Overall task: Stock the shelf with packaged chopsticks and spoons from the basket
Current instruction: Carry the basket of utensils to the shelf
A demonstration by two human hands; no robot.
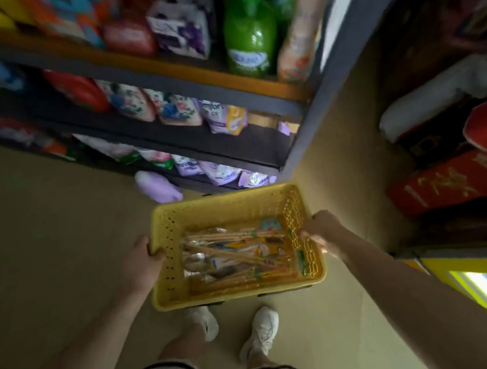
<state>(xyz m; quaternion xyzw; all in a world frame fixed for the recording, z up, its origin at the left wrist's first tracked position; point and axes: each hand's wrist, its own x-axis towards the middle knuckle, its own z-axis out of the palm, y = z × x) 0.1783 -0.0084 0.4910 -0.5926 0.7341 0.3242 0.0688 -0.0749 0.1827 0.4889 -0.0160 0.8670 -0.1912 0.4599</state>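
Note:
A yellow plastic basket (pixel 223 207) hangs in front of me above the floor. My left hand (pixel 141 259) grips its left rim and my right hand (pixel 325 232) grips its right rim. Inside lie several clear packs of wooden chopsticks (pixel 245 263) and a pack of spoons (pixel 198 262) at the left side, heaped across the bottom. A grey shelf unit (pixel 232 146) stands just beyond the basket, its levels filled with detergent pouches and bottles.
A purple bottle (pixel 159 185) lies on the floor by the shelf's foot. Red boxes (pixel 454 181) and a white bundle are stacked on the right. A yellow-framed cabinet (pixel 470 267) sits at lower right. My feet in white shoes stand on the beige floor under the basket.

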